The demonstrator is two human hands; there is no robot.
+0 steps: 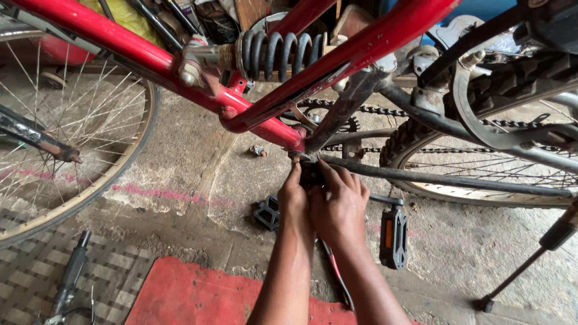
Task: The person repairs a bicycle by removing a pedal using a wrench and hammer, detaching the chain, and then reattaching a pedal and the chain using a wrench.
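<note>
Soft even daylight, faint shadows, sharp focus, wide-angle bending at edges.

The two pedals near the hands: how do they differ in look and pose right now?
The right pedal stands on edge, mounted on a crank arm, and shows an orange reflector. The left pedal lies low by the concrete floor, partly hidden behind the left hand; no reflector shows and its mounting is hidden. The right hand lies between them. Both are black, blocky pedals.
</note>
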